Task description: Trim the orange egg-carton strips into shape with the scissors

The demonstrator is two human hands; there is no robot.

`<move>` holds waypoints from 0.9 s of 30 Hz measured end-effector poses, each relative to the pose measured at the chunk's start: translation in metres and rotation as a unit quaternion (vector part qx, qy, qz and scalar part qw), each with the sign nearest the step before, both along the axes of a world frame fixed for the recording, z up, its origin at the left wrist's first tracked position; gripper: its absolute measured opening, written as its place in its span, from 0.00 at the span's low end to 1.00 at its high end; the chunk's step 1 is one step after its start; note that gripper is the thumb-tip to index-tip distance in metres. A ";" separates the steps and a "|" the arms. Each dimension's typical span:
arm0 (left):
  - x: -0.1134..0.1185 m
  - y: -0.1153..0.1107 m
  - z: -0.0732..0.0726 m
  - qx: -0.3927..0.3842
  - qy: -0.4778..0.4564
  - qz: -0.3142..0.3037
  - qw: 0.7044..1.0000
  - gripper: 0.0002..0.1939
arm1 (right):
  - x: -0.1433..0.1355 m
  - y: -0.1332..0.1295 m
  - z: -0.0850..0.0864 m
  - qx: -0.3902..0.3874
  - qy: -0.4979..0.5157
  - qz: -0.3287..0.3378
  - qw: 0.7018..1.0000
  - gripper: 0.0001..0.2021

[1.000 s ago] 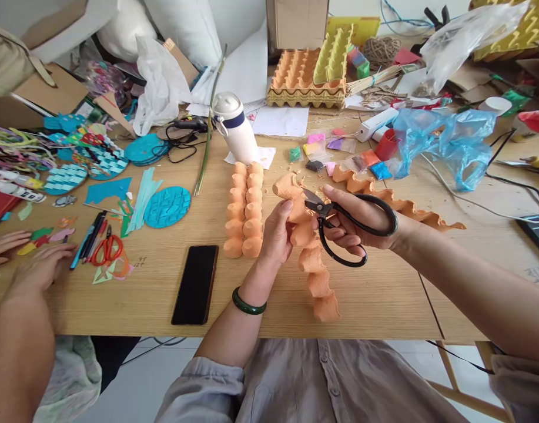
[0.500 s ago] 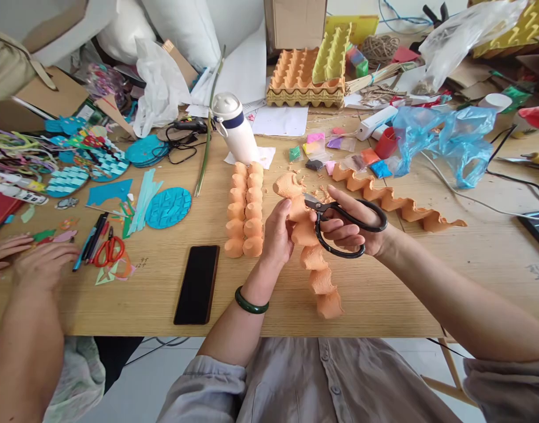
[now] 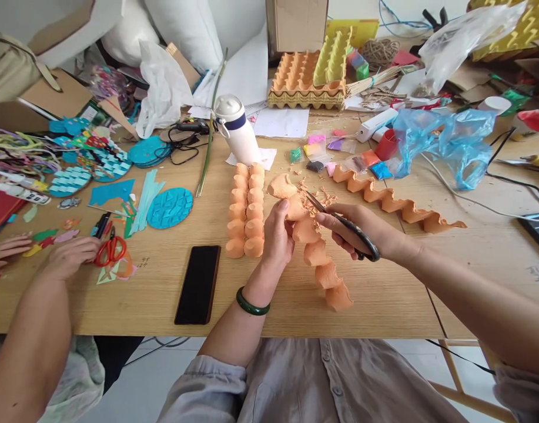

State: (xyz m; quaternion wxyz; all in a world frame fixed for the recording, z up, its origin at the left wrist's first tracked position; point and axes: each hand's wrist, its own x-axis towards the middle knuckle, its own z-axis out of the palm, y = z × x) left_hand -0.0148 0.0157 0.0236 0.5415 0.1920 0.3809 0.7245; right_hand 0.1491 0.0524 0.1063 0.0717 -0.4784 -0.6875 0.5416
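My left hand (image 3: 278,235) is closed on a strip of orange egg-carton cups (image 3: 315,254), near its far end. The strip slants toward the table's front edge. My right hand (image 3: 355,229) grips black-handled scissors (image 3: 366,238), their blades pointing up and left beside the strip's upper cups. Orange trimmings (image 3: 324,197) lie on the table behind the blades. Left of my left hand stand two rows of orange cups (image 3: 245,211) side by side. A long zigzag orange offcut (image 3: 395,202) rests to the right.
A black phone (image 3: 197,285) lies left of my forearm. Behind the cup rows stands a white bottle (image 3: 239,132). At the left, a co-worker's hand (image 3: 70,255) is near red scissors (image 3: 110,249). Stacked egg trays (image 3: 295,73) and a blue plastic bag (image 3: 449,141) sit farther back.
The scissors have turned in my right hand, blades now pointing more up and left. The strip's lower end has swung right. The co-worker's hand has moved right, toward the pens.
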 end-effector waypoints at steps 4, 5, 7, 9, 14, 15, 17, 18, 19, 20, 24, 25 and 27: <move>0.001 -0.004 0.003 0.022 0.022 0.004 0.999 0.14 | 0.000 -0.006 0.008 0.060 0.004 0.031 0.998 0.24; 0.002 -0.005 0.003 0.029 0.029 0.006 0.999 0.14 | 0.000 -0.007 0.011 0.073 0.007 0.043 0.996 0.24; 0.003 -0.006 0.004 0.038 0.039 0.010 0.998 0.15 | -0.001 -0.008 0.016 0.098 0.011 0.066 0.993 0.25; 0.005 -0.007 0.004 0.043 0.041 0.015 0.998 0.16 | -0.001 -0.008 0.020 0.115 0.016 0.081 0.990 0.27; 0.006 -0.006 0.003 0.044 0.036 0.021 0.998 0.18 | -0.001 -0.006 0.024 0.148 0.022 0.100 0.984 0.30; 0.006 -0.006 0.003 0.044 0.036 0.021 0.998 0.18 | -0.001 -0.006 0.024 0.156 0.021 0.102 0.982 0.31; 0.005 -0.006 0.003 0.042 0.039 0.019 0.998 0.17 | 0.000 -0.007 0.024 0.167 0.019 0.101 0.981 0.31; 0.005 -0.006 0.003 0.040 0.040 0.018 0.998 0.17 | 0.000 -0.008 0.023 0.170 0.021 0.100 0.980 0.31; 0.006 -0.006 0.003 0.037 0.042 0.017 0.998 0.18 | 0.000 -0.009 0.023 0.173 0.021 0.099 0.980 0.31; 0.006 -0.007 0.003 0.033 0.044 0.016 0.998 0.18 | 0.000 -0.010 0.023 0.177 0.020 0.096 0.979 0.31; 0.008 -0.007 0.003 0.023 0.055 0.016 0.998 0.20 | 0.000 -0.012 0.023 0.198 0.006 0.097 0.975 0.32; 0.009 -0.007 0.002 0.023 0.059 0.016 0.998 0.21 | 0.001 -0.012 0.023 0.209 0.003 0.101 0.973 0.32; 0.009 -0.007 0.002 0.026 0.067 0.015 0.997 0.21 | 0.001 -0.010 0.022 0.234 -0.002 0.110 0.966 0.32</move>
